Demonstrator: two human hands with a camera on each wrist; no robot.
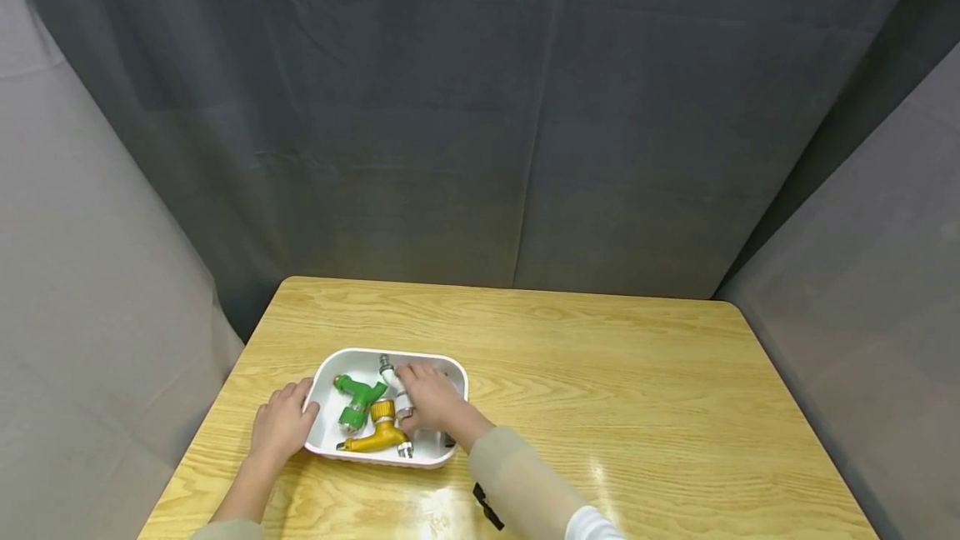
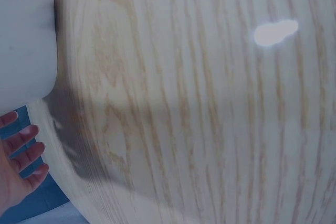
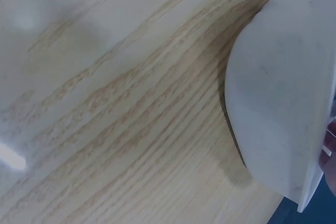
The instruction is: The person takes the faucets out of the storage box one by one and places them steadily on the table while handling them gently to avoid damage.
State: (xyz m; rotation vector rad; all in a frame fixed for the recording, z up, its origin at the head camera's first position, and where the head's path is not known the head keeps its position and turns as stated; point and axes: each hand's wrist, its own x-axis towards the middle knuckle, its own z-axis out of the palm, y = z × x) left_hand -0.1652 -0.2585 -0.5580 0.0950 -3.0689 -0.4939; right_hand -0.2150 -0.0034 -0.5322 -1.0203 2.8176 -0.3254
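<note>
A white tray (image 1: pixel 390 458) stands at the table's left side, with a green plastic tap (image 1: pixel 360 397), a yellow tap (image 1: pixel 382 433) and a white tap (image 1: pixel 402 400) inside. My left hand (image 1: pixel 281 423) rests at the tray's left end, thumb over the rim; the left wrist view shows its fingers (image 2: pixel 27 156) loosely extended by the tray's outer side. Reaching in from the right, my right hand (image 1: pixel 431 398) lies over the white tap and covers part of it. Whether its fingers grip the tap is hidden. Only a sliver of this hand shows past the tray wall (image 3: pixel 278 87) in the right wrist view.
The wooden table (image 1: pixel 615 390) extends to the right of the tray. Dark grey cloth (image 1: pixel 450 107) hangs behind it, with lighter cloth at both sides. A black strap (image 1: pixel 487 507) hangs beneath the right forearm. Partly hidden parts lie in the tray's right end.
</note>
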